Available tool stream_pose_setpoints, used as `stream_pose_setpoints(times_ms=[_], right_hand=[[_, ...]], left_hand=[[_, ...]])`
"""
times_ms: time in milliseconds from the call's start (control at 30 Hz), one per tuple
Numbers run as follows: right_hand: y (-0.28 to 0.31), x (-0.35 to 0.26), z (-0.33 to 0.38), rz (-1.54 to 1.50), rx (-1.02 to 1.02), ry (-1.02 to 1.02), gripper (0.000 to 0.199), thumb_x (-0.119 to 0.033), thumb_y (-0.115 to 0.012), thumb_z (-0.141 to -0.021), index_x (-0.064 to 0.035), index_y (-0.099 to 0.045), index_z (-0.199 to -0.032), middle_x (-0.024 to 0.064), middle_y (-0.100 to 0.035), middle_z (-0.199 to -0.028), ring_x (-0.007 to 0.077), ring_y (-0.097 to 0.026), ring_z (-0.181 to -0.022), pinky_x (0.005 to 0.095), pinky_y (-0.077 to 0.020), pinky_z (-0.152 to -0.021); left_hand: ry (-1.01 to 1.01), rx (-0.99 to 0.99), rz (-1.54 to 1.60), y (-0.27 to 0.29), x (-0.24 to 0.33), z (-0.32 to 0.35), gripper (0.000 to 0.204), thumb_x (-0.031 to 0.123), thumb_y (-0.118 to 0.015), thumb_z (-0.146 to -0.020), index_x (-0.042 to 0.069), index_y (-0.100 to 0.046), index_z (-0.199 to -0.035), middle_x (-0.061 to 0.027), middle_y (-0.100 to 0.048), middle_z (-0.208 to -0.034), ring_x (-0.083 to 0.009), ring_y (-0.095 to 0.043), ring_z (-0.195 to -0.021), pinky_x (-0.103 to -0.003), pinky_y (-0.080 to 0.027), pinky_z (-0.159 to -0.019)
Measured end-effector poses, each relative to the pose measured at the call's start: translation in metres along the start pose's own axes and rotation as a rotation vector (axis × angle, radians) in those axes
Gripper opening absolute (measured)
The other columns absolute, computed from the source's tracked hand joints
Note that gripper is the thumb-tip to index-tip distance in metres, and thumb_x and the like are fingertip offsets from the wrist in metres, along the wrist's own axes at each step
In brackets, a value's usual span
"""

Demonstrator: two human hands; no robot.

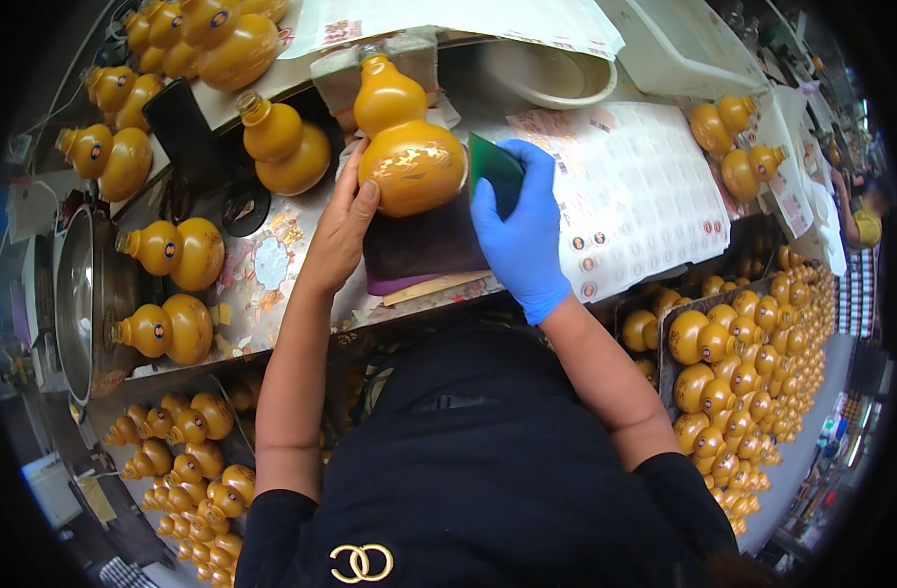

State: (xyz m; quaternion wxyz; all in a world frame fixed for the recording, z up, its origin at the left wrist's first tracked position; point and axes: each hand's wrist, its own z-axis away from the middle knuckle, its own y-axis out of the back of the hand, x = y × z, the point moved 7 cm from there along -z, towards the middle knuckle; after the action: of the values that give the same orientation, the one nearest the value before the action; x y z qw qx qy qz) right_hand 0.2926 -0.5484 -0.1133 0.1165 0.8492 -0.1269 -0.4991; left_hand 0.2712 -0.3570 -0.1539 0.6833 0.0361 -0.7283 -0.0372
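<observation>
A glossy amber gourd-shaped bottle (409, 171) with gold markings on its lower bulb lies tilted on a dark pad (424, 245), its neck pointing away from me. My bare left hand (343, 230) grips the lower bulb from the left, thumb on top and fingers mostly hidden underneath. In a blue glove, my right hand (529, 230) pinches a flat dark-green scraper-like piece (498, 171) between thumb and fingers. The green piece's edge is right by the bulb's right side; whether they touch I cannot tell.
Printed label sheets (645, 196) cover the bench on the right, below a white bowl (556, 73) and a white plastic tub (679, 49). More gourd bottles (282, 147) stand at left. Crates of bottles (733, 372) flank me, and a metal basin (81, 294) sits far left.
</observation>
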Motion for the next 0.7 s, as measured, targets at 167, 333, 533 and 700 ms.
stream_pose_setpoints(times_ms=[167, 333, 533, 700], right_hand=[[-0.015, -0.045, 0.016, 0.264, -0.139, 0.569, 0.037, -0.001, -0.064, -0.070, -0.0086, -0.063, -0.105, 0.0048, -0.062, -0.103, 0.0240, -0.058, -0.080, 0.0346, -0.0476, -0.068], [-0.047, -0.037, 0.034, 0.410, -0.434, 0.601, 0.033, -0.005, -0.063, -0.066, -0.0109, -0.066, -0.099, -0.0010, -0.062, -0.093, 0.0209, -0.056, -0.075, 0.0346, -0.0452, -0.063], [-0.018, -0.033, -0.005, -0.237, -0.483, -0.051, 0.026, -0.002, -0.068, -0.079, -0.0063, -0.061, -0.103, 0.0115, -0.064, -0.090, 0.0319, -0.063, -0.086, 0.0382, -0.0512, -0.075], [-0.032, -0.045, -0.062, -0.086, -0.728, 0.217, 0.024, -0.006, -0.066, -0.084, -0.0039, -0.059, -0.106, 0.0131, -0.065, -0.094, 0.0252, -0.066, -0.087, 0.0327, -0.0516, -0.080]], left_hand=[[-0.010, -0.024, 0.086, 0.002, -0.003, -0.001, 0.066, 0.038, -0.040, -0.102, -0.002, -0.017, -0.150, -0.0153, -0.031, -0.150, -0.0215, -0.027, -0.140, -0.031, -0.020, -0.113], [-0.007, -0.032, 0.091, 0.002, -0.001, -0.001, 0.066, 0.038, -0.040, -0.102, -0.002, -0.017, -0.150, -0.0156, -0.031, -0.149, -0.0217, -0.028, -0.139, -0.031, -0.019, -0.114], [0.003, 0.017, 0.088, 0.001, 0.001, -0.001, 0.081, 0.046, -0.055, -0.094, -0.001, -0.018, -0.149, -0.0182, -0.033, -0.148, -0.0250, -0.030, -0.139, -0.034, -0.021, -0.113], [0.000, 0.044, 0.071, -0.001, -0.007, 0.000, 0.085, 0.045, -0.062, -0.090, 0.000, -0.020, -0.149, -0.0204, -0.034, -0.147, -0.0268, -0.031, -0.138, -0.035, -0.023, -0.112]])
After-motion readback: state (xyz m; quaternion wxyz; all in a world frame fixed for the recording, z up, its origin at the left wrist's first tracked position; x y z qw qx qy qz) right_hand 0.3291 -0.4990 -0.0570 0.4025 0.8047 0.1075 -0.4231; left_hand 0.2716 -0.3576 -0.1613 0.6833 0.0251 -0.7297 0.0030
